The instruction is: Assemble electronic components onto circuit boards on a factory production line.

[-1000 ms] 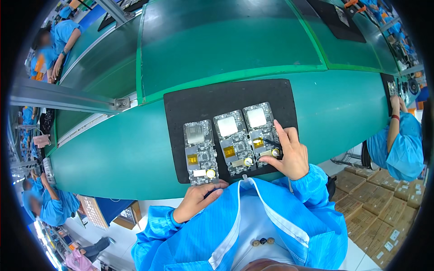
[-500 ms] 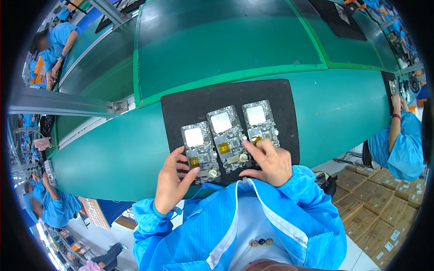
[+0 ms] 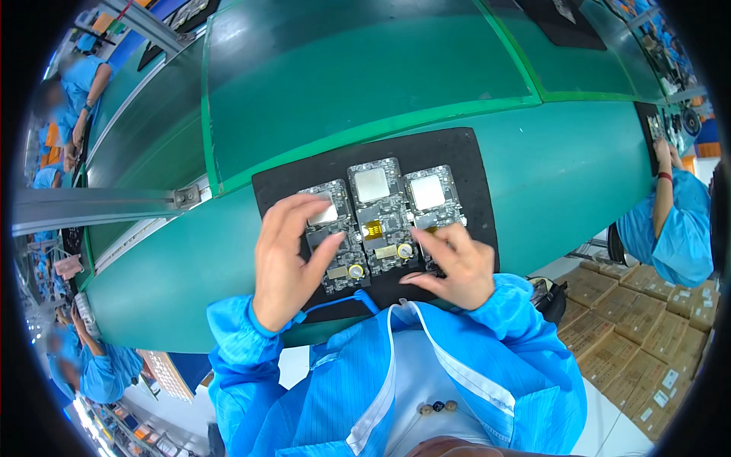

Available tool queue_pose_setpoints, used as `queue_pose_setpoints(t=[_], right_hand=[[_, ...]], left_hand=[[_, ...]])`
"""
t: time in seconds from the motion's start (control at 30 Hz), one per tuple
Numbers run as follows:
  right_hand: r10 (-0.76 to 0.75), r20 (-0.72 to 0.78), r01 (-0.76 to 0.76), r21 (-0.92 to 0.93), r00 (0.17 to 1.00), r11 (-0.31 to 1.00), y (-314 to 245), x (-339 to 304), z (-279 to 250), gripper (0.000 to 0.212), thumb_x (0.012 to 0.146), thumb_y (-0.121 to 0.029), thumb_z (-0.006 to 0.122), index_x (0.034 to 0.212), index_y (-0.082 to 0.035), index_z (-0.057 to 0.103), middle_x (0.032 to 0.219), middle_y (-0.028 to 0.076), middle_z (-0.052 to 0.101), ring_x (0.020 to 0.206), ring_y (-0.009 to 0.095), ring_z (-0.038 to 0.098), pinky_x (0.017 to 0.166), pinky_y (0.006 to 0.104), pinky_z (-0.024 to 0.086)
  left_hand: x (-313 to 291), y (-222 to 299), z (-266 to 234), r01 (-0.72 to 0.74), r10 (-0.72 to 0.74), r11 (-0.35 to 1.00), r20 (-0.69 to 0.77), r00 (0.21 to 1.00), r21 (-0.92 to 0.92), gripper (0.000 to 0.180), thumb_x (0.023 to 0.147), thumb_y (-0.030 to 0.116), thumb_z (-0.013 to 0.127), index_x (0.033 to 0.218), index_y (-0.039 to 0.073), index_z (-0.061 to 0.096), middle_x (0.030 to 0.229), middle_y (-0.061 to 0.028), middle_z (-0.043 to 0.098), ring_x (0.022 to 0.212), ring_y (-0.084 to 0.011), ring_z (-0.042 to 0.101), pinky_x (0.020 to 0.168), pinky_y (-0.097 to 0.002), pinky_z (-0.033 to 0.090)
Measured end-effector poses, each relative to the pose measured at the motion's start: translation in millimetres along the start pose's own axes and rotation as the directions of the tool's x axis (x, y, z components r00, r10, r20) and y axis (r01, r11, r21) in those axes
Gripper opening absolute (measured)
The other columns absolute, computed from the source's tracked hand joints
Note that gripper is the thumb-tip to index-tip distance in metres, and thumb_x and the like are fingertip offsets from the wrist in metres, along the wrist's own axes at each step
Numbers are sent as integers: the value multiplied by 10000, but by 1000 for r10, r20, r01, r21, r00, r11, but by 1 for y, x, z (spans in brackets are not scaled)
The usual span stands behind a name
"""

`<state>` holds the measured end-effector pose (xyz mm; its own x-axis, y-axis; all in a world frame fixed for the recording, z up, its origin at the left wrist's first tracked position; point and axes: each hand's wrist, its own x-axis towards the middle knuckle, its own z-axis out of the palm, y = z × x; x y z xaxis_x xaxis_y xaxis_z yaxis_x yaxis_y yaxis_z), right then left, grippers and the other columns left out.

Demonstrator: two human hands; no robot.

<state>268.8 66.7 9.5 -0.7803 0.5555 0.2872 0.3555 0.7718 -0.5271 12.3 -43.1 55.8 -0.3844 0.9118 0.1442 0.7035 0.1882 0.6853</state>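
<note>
Green conveyor belt (image 3: 365,68), stacked cardboard boxes (image 3: 632,335) on the floor, blue-coated co-workers (image 3: 670,228) at neighbouring stations.

Long green workbench (image 3: 365,68), cardboard boxes (image 3: 640,335) on pale floor (image 3: 609,426)

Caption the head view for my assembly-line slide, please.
Left hand and right hand rest on three circuit boards on a black mat on a green workbench.
</note>
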Motion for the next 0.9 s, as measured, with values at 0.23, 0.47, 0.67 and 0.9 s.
queue_pose_setpoints(t=[0.23, 0.47, 0.67, 0.9], right_hand=[[194, 226, -184, -61, 955, 981, 36, -27, -36, 947, 606, -428, 958, 1430, -100, 627, 964, 72, 567, 751, 231, 633, 625, 345, 533], [319, 7, -306, 305, 948, 902, 43, -17, -27, 569, 761, -71, 867, 1306, -77, 704, 968, 87, 585, 759, 216, 652, 637, 356, 534], [369, -175, -285, 374, 913, 883, 55, 10, -6, 302, 807, 112, 752, 1069, -36, 778, 868, 48, 579, 726, 106, 577, 604, 241, 462], [369, -135, -294, 387, 920, 874, 56, 11, -7, 292, 758, 145, 716, 1002, -1, 783, 898, 89, 630, 792, 157, 662, 652, 262, 532]], left_hand=[[58, 31, 90, -360, 406, 897, 157, 900, -257, 243, 802, 63, 803, 1004, 37, 670, 1102, -123, 623, 1063, -359, 608, 923, -449, 503], [60, 29, 139, -373, 411, 899, 149, 899, -230, 152, 770, 42, 792, 859, 43, 669, 1071, -86, 602, 1005, -302, 594, 862, -444, 480], [57, 31, 140, -346, 381, 909, 126, 916, -233, 176, 764, 15, 812, 901, 35, 702, 1097, -100, 648, 1029, -328, 615, 860, -445, 500], [56, 28, 138, -312, 362, 905, 142, 921, -288, 175, 769, 3, 813, 901, 26, 699, 1114, -102, 660, 1051, -328, 621, 874, -440, 506]])
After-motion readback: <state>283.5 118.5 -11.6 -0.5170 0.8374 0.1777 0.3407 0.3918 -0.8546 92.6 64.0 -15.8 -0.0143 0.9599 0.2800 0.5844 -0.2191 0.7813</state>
